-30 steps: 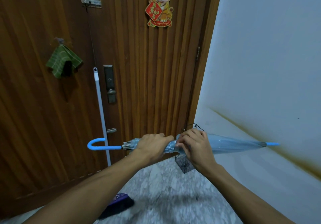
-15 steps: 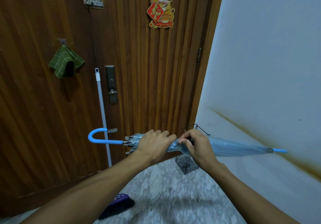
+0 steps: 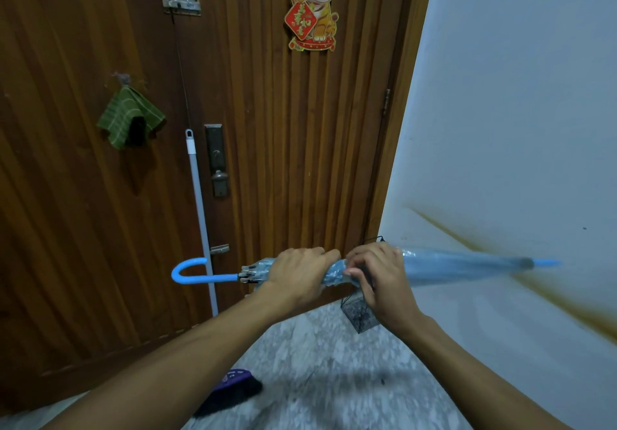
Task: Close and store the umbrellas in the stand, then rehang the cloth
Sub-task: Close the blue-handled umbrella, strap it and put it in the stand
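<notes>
A closed light-blue umbrella [image 3: 460, 266] lies level across the view, its curved handle at the left and its tip pointing right toward the wall. My left hand [image 3: 300, 276] grips the folded canopy near the rib ends. My right hand [image 3: 377, 279] holds the canopy right beside it, fingers pinching the fabric. Below my right hand a black wire umbrella stand [image 3: 359, 314] sits in the corner by the door, mostly hidden. A green striped cloth [image 3: 128, 119] hangs on a hook on the wooden door at the upper left.
A grey broom pole [image 3: 200, 216] leans against the wooden door [image 3: 283, 162], its dark brush head [image 3: 230, 393] on the marble floor under my left arm. A lock plate and a tiger decoration are on the door. A white wall with a brown stain stands at the right.
The umbrella has shifted slightly, with its handle end lower and its tip end higher. Both hands keep their hold, and my right fingers have moved on the canopy fabric.
</notes>
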